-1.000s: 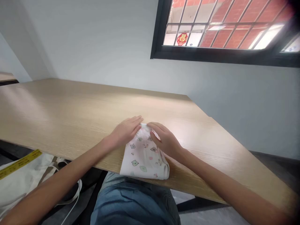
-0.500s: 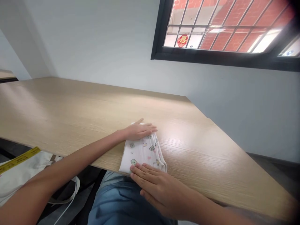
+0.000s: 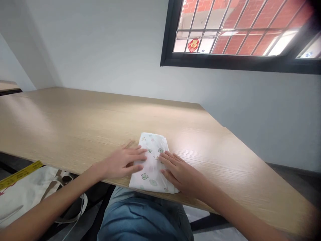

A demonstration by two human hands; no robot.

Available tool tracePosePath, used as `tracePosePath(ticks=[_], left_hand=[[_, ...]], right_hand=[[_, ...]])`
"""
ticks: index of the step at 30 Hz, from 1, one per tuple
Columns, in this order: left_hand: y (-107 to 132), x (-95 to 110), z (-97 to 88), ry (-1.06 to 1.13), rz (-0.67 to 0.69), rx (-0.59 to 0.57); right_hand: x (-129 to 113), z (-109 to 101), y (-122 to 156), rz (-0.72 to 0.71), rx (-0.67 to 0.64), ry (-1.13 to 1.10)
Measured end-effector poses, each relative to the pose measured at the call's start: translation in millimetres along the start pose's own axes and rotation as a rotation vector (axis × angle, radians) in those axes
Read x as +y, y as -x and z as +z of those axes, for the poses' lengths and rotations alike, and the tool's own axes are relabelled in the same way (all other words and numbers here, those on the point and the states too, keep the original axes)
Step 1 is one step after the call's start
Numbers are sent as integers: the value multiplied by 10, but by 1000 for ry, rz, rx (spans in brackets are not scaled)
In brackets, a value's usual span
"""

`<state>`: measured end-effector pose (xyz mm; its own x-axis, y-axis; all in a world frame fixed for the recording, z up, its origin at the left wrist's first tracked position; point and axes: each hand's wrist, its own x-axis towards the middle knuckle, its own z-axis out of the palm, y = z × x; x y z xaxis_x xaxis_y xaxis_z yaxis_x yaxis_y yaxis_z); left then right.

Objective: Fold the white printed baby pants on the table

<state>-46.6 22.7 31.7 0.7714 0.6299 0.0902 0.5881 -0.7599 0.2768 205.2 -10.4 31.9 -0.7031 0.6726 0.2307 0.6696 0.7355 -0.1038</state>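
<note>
A folded white cloth (image 3: 150, 182) printed with small green bears lies at the front edge of the wooden table (image 3: 100, 117). Its layers show along the right side. My left hand (image 3: 122, 162) rests at the cloth's left edge, fingers spread, their tips over the fabric. From the right, my right hand (image 3: 177, 169) lies on the cloth with its fingers stretched out. Neither hand grips the fabric.
Below the table on the left is a white bag (image 3: 30, 187) with straps and a yellow strip (image 3: 21, 174) across it. A barred window (image 3: 233, 33) is set in the wall beyond. The table's right edge slants away.
My left hand has drawn back from the cloth's far end to its left edge. My right hand has moved up from the near edge to the right side. A different part of the print shows.
</note>
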Motion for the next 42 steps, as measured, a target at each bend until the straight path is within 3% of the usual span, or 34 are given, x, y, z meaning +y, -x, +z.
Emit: tracePosePath(ticks=[3, 7, 13, 17, 22, 27, 34, 38, 40, 42], left_hand=[[179, 56, 160, 32, -21, -53], [347, 159, 310, 52, 24, -12], [452, 322, 338, 176, -14, 72], [383, 404, 327, 443, -197, 205], [192, 534, 433, 534, -481, 452], [-6, 582, 456, 604, -602, 541], [-257, 551, 401, 329, -848, 488], [-318, 615, 425, 192, -896, 584], [-341, 654, 439, 3, -806, 641], [-370, 670, 450, -136, -632, 620]], right_hand=[[8, 22, 118, 39, -82, -50], [-60, 61, 356, 20, -171, -113], [-203, 119, 646, -3, -35, -165], [-320, 81, 623, 233, 162, -411], [-433, 133, 392, 538, 441, -554], [-409, 179, 163, 742, 481, -589], [-263, 237, -37, 925, 482, -393], [-246, 293, -69, 846, 681, -158], [-304, 305, -93, 708, 726, -1], [-389, 318, -130, 561, 651, 103]])
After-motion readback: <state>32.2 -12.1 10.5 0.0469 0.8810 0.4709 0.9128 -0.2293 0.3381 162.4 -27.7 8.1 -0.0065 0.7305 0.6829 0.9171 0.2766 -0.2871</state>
